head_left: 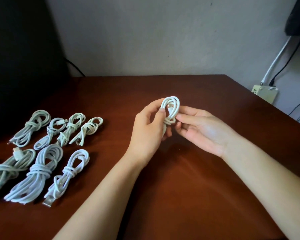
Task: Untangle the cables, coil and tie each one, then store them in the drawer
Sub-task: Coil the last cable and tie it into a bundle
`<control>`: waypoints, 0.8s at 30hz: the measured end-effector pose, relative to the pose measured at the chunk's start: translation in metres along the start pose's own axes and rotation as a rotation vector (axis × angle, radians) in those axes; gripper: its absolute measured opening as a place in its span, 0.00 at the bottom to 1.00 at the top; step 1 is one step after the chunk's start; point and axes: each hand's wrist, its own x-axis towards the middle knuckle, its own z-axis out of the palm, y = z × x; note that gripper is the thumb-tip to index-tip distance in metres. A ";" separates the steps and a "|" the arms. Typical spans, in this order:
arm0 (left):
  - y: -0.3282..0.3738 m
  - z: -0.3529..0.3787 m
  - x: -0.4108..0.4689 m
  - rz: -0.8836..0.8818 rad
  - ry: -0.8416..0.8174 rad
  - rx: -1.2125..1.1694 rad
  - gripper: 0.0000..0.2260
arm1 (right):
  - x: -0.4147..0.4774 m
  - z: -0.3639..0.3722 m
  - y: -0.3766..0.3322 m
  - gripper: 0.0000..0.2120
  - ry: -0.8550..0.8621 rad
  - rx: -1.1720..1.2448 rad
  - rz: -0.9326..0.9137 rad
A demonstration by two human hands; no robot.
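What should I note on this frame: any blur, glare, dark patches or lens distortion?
Head view: soft overall, yet the cable held by the left hand and right hand reads clearly; head view: top-left corner near black, no detail; head view: mild sheen on the table, no hard glare; head view: wide lens splays the table edges.

Home desk corner, dark wooden table (197, 170), plain painted wall (145, 32), wall-mounted router box (265, 95)

The left hand (149, 129) and right hand (203, 130) pinch a coiled white cable (171, 104).
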 end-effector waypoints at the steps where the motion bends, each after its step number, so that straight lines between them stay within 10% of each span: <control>1: 0.000 0.000 0.000 -0.009 -0.003 -0.020 0.13 | 0.000 0.000 0.000 0.14 -0.001 -0.013 -0.008; 24: -0.002 0.000 -0.002 -0.006 -0.122 0.001 0.14 | -0.001 0.002 0.004 0.15 0.165 0.051 -0.120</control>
